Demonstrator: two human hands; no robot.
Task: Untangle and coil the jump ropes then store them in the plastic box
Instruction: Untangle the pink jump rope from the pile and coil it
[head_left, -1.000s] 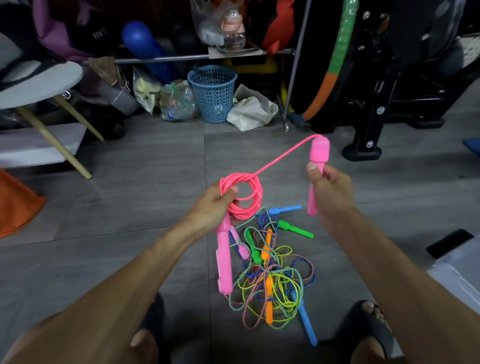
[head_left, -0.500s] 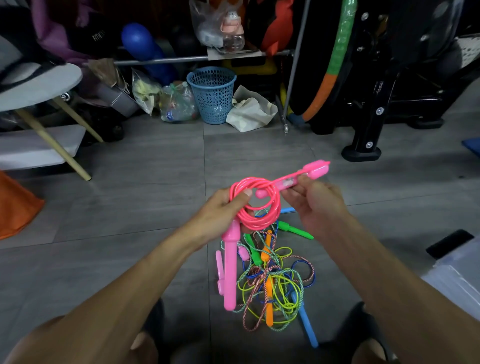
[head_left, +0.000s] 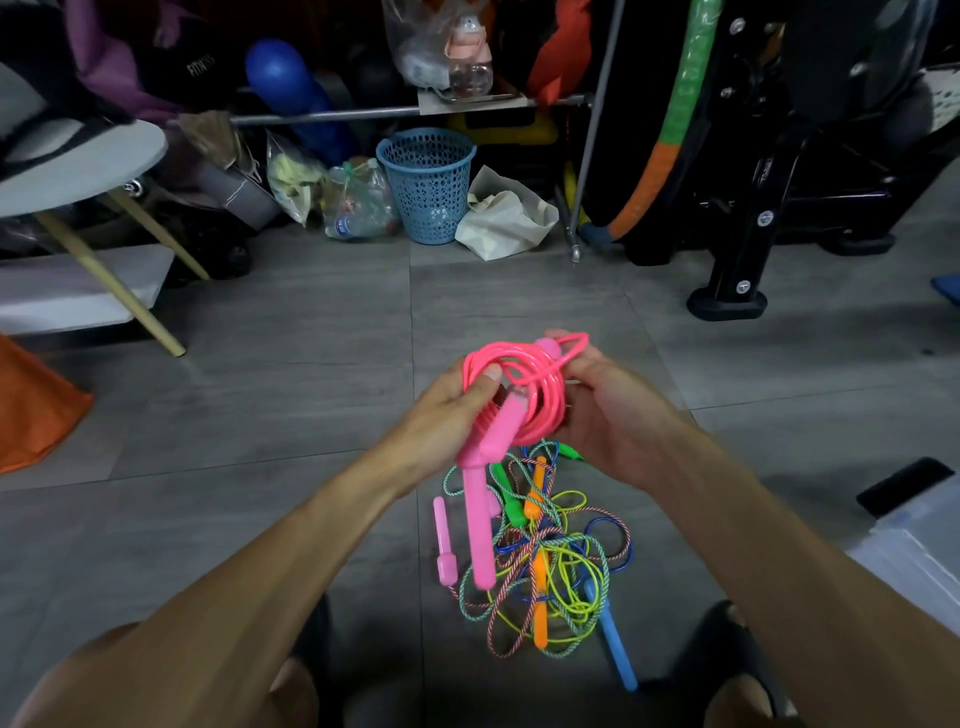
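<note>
A person's left hand (head_left: 441, 410) is gripping a coiled pink jump rope (head_left: 524, 395) above the floor (head_left: 260, 415), while the right hand (head_left: 608, 415) is closing fingers around its loose end. Likely next: securing the coil, then reaching the plastic box (head_left: 924, 545) at the right edge; the tangled ropes (head_left: 550, 566) are waiting below.

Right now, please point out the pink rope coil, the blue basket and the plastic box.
pink rope coil (head_left: 545, 415), head view, lower right loops
blue basket (head_left: 427, 189), head view, front wall
plastic box (head_left: 930, 551), head view, lid

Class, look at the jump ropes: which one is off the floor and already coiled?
The pink rope, looped between the left hand and right hand; the others lie in a tangled pile.
</note>
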